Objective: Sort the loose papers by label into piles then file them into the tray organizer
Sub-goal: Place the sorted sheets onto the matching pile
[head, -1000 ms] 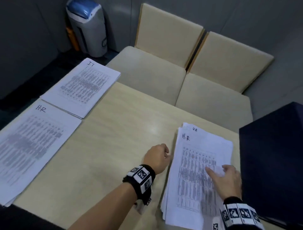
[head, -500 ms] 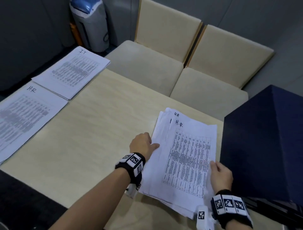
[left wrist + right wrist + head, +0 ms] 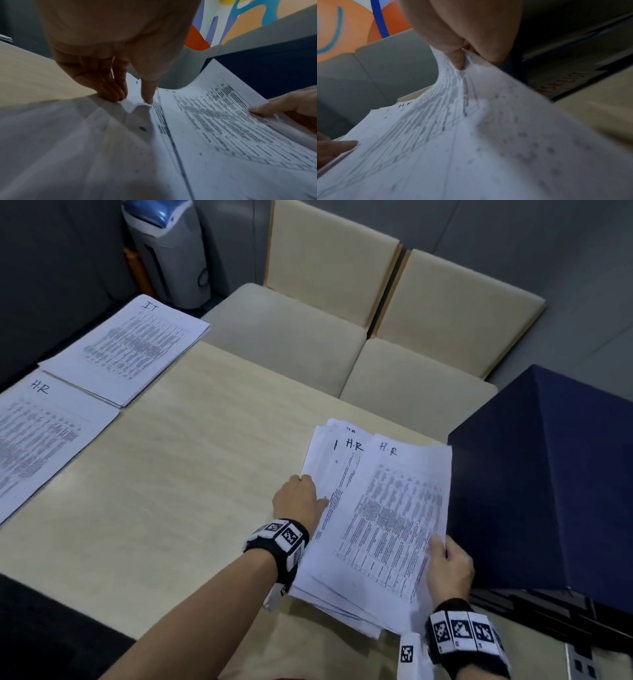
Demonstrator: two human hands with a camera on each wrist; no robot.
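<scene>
A loose stack of printed papers (image 3: 329,573) lies on the wooden table (image 3: 178,491) at the near right. My right hand (image 3: 445,563) pinches the right edge of the top sheet (image 3: 397,508), marked H.R, and holds it raised and shifted right; the sheet (image 3: 436,108) curves up to my thumb. My left hand (image 3: 301,498) sits at the stack's left edge, thumb on top and fingers under a lifted paper corner (image 3: 133,104). Another H.R sheet (image 3: 349,460) shows beneath. At the far left lie an IT pile (image 3: 126,350) and an H.R pile (image 3: 37,440).
A dark blue tray organizer (image 3: 548,481) stands right beside the stack, touching distance from my right hand. Two cream chairs (image 3: 342,337) stand behind the table. A grey and blue bin (image 3: 168,251) is on the floor at the back left.
My right hand moved from pressing the page to pinching its right edge, then lifted and slid the top H.R sheet right, uncovering another H.R sheet. My left hand stayed at the stack's left edge.
</scene>
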